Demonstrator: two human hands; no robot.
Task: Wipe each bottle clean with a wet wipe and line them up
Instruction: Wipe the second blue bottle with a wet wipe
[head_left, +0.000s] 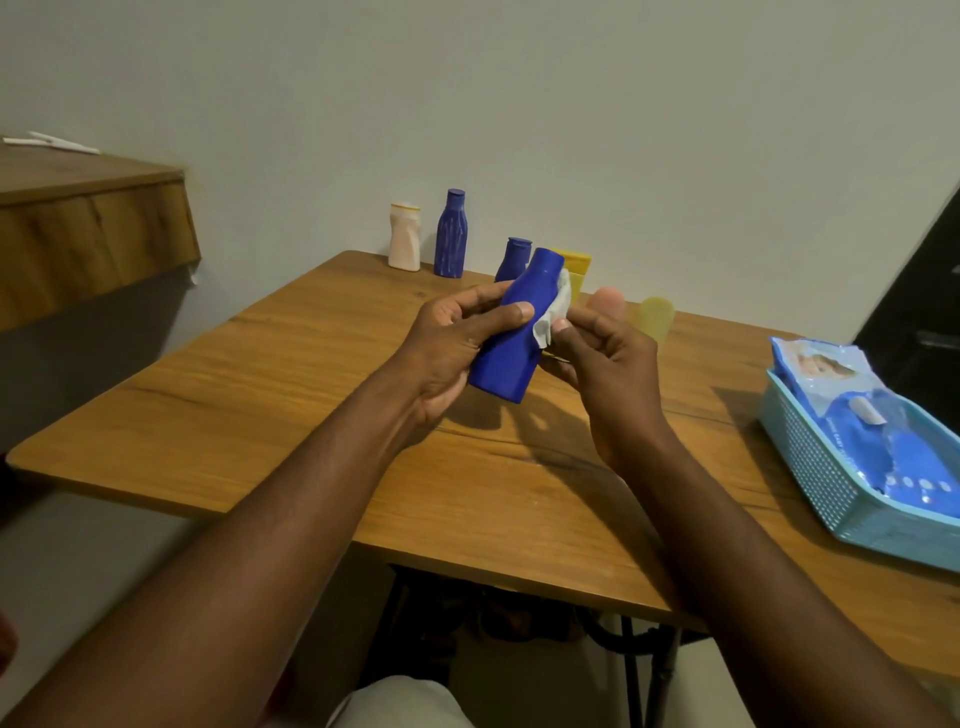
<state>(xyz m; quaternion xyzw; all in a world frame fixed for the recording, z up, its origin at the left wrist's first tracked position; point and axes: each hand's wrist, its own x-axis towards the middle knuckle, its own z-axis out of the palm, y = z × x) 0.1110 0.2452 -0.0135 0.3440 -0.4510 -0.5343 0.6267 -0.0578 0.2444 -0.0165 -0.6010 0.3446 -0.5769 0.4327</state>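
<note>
Tilting neck-away above the counter (260, 405), the blue bottle (511, 332) sits in the left hand (447, 343), whose fingers (483, 293) and thumb wrap its body. The right hand (608, 358) pinches a white wet wipe (553, 317) against the bottle's right shoulder. Behind stand a white bottle (404, 236), a tall blue bottle (450, 234), a shorter blue bottle (514, 257) and a yellow bottle (577, 267). At the right edge, a pale blue basket (810, 467) holds a wipes pack (852, 410).

A plain pale wall (519, 104) is filling twelve o'clock. A wooden table (249, 410) is spreading across the centre, standing on black metal legs (667, 670) at six o'clock. A wooden shelf (88, 234) is jutting in at nine o'clock, a dark panel (919, 296) showing at three o'clock.
</note>
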